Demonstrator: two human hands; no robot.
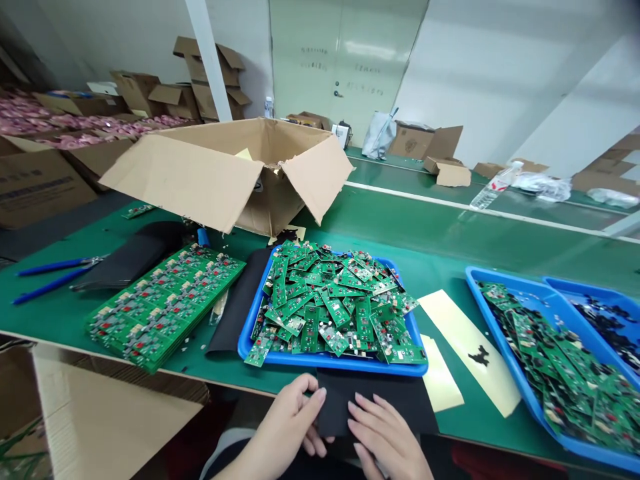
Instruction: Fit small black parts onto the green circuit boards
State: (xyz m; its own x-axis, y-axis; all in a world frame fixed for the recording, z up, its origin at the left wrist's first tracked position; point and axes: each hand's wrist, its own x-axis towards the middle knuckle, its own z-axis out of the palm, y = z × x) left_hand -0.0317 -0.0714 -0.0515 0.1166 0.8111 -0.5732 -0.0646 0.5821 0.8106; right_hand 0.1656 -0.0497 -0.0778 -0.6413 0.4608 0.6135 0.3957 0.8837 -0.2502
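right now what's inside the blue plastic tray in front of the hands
A heap of small green rectangular circuit boards fills the blue plastic tray; its floor is covered, unseen.

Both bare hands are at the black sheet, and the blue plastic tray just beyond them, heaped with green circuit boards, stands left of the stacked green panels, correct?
No: the head view shows the blue plastic tray standing right of the stacked green panels. The rest matches.
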